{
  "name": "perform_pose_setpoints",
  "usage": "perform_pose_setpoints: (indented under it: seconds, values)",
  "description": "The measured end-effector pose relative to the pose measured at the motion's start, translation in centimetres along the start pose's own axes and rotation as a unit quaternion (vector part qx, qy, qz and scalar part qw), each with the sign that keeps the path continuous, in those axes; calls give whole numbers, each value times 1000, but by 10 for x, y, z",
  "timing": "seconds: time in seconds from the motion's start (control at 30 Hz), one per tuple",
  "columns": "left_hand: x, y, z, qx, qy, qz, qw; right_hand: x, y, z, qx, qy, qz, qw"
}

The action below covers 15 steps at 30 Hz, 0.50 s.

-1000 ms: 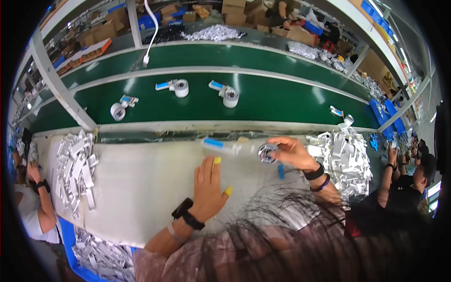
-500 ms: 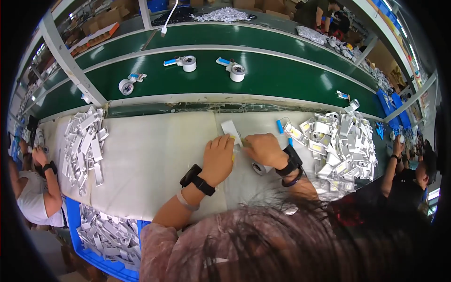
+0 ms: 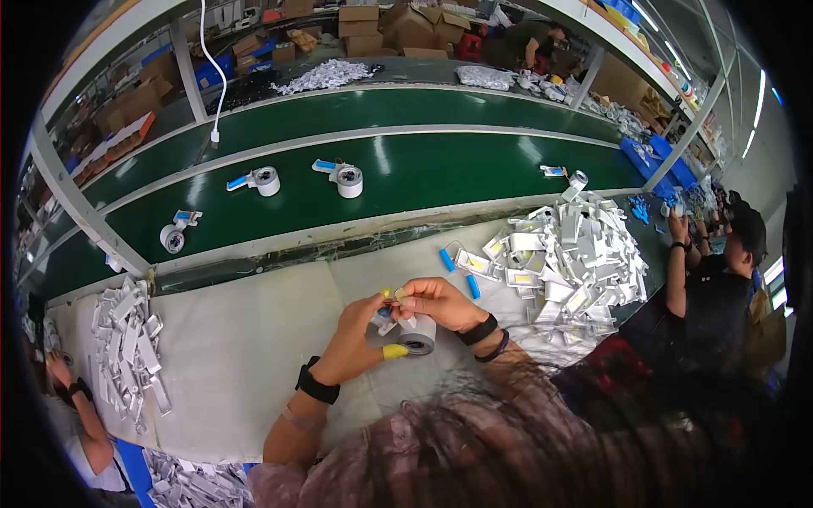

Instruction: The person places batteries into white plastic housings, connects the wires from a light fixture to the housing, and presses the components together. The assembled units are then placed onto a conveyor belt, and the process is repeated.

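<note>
My left hand [image 3: 349,339], with yellow finger covers on thumb and a fingertip, is closed around a white round-bodied device [image 3: 417,336] with a grey rim and dark inside. A bit of blue [image 3: 384,311] shows between the fingers, where the device's handle part is mostly hidden. Fingertips of my right hand [image 3: 447,303] pinch a small pale-yellow piece [image 3: 400,295] just above the device, close to the left fingertips. Two blue cylinders, one a blue battery-like cylinder [image 3: 447,260] and the other a second blue cylinder [image 3: 472,287], lie beyond my right hand.
A heap of white casings with yellow panels [image 3: 567,262] lies to the right. Long white covers [image 3: 129,347] are piled at left, above a blue bin [image 3: 135,474]. Similar round devices [image 3: 349,181] sit on the green conveyor [image 3: 440,165]. Co-workers flank both sides.
The view has swung, shifting the scene left and down. The white flat piece between my hands is no longer visible there; both hands have come together at the round device.
</note>
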<state>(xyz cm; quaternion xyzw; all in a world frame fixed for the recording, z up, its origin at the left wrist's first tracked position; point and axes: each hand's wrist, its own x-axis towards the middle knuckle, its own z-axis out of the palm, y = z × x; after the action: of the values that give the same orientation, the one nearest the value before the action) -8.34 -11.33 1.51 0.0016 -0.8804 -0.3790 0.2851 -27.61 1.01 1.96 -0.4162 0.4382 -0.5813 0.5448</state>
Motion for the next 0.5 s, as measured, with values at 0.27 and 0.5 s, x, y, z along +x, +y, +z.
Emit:
perform_pose_setpoints:
  seconds: [0.27, 0.5]
  values:
    - [-6, -10, -2, -418, 155, -243, 861, -10, -18, 6, -37, -74, 43, 996]
    - [-7, -6, -9, -331, 0, -230, 915, -13, -27, 29, -302, -118, -83, 942]
